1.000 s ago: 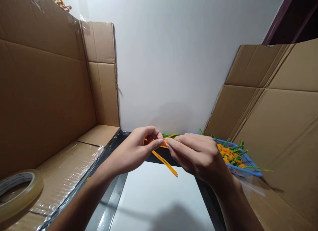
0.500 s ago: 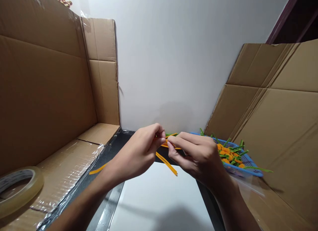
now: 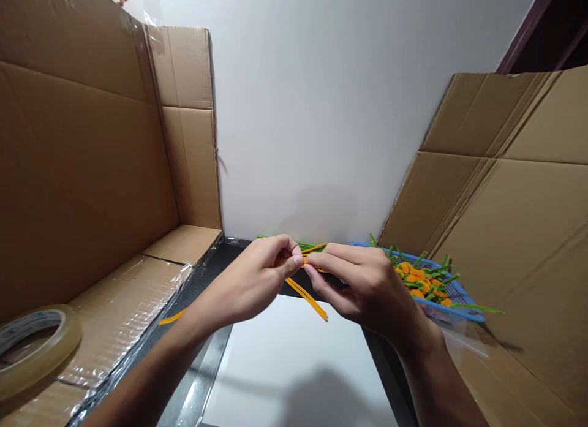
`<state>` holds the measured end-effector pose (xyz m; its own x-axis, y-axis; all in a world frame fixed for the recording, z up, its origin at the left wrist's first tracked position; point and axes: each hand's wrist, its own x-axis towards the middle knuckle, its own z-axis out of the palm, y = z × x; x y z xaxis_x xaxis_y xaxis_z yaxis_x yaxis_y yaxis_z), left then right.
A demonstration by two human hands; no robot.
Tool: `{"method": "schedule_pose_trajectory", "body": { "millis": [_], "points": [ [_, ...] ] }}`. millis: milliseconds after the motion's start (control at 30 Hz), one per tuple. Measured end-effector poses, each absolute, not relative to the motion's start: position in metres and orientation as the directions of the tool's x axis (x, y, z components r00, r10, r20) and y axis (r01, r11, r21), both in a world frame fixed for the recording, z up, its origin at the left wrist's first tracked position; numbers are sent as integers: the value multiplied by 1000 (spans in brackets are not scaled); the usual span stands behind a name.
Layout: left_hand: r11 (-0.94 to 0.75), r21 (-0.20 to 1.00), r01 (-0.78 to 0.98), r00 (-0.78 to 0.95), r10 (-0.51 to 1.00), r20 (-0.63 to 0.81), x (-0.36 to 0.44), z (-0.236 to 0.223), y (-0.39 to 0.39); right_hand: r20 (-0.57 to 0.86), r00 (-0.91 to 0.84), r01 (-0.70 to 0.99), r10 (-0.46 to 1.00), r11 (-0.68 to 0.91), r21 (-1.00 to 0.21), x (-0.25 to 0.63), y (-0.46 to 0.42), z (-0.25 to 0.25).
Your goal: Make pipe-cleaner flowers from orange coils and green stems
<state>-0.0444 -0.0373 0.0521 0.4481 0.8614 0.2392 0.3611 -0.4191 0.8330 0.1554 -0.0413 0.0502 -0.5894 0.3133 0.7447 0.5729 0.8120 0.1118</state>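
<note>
Both hands meet above the far edge of a white sheet [image 3: 298,359]. My left hand [image 3: 264,274] is closed, thumb and forefinger pinching an orange pipe cleaner [image 3: 304,263]. From the other side my right hand [image 3: 358,277] pinches the same piece, its fingertips almost touching the left thumb. Much of the piece is hidden by the fingers. Below the hands lie several loose orange pipe cleaners [image 3: 310,301], their ends over the sheet. Green pipe cleaners [image 3: 307,245] lie behind the hands, partly covered.
A blue basket [image 3: 463,310] at the right holds orange coils and green stems. A roll of clear tape [image 3: 68,344] sits at the left on cardboard. Cardboard walls [image 3: 82,151] stand on both sides, with a white wall [image 3: 303,108] behind. Another orange strip [image 3: 172,317] shows beside my left forearm.
The fingertips have drawn closer together and shifted slightly left, with less orange showing between them. More of the green pipe cleaners shows behind the left hand. The view has shifted slightly.
</note>
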Motion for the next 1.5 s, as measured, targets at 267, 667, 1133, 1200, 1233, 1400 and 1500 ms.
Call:
{"method": "schedule_pose_trajectory", "body": {
  "millis": [267,667,1133,1200,1233,1400,1500],
  "points": [
    [-460,823,333,429,851,303,-39,55,-43,778,-471,526,417,840,-132,149,-45,54],
    [-685,677,271,478,706,523,-35,60,-54,491,-333,119,805,552,-825,149,-52,64],
    [-833,350,429,412,525,744,-39,57,-38,519,-332,249,788,604,-758,158,-57,70],
    [-821,332,464,416,533,737,-43,59,-38,605,-258,371,754,655,-658,158,-58,68],
    [-819,320,477,424,533,732,-44,60,-39,653,-229,431,722,676,-597,158,-58,67],
    [-812,255,524,453,519,725,-49,63,-43,778,-328,554,536,776,-301,157,-56,62],
    [-796,211,567,471,524,710,-48,64,-46,781,-413,622,469,772,-134,158,-54,60]
  ]
}}
